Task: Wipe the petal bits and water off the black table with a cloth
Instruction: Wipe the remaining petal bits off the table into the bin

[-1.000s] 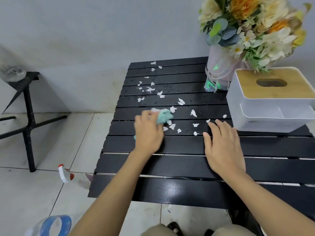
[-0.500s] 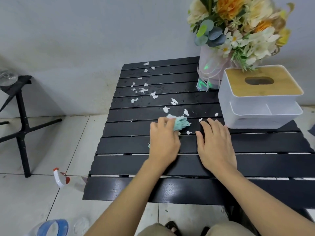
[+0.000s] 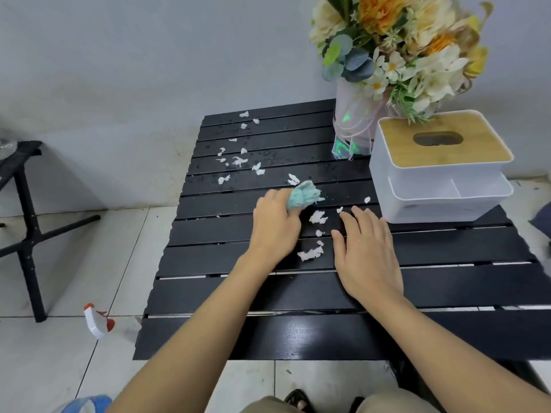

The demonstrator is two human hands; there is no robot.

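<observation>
My left hand presses a crumpled teal cloth onto the middle of the black slatted table; the cloth sticks out past my fingertips. My right hand lies flat and open on the table just to the right, holding nothing. Between my two hands lie gathered white petal bits in small clumps. More loose petal bits are scattered over the far left slats, where water droplets glisten.
A flower bouquet in a wrapped vase stands at the table's far right, with a white tissue box with a wooden lid in front of it. A spray bottle and a black stand are on the tiled floor to the left.
My left hand swept the cloth rightward toward my right hand, then up the table. Petal bits now lie bunched between my hands. My right hand stayed put.
</observation>
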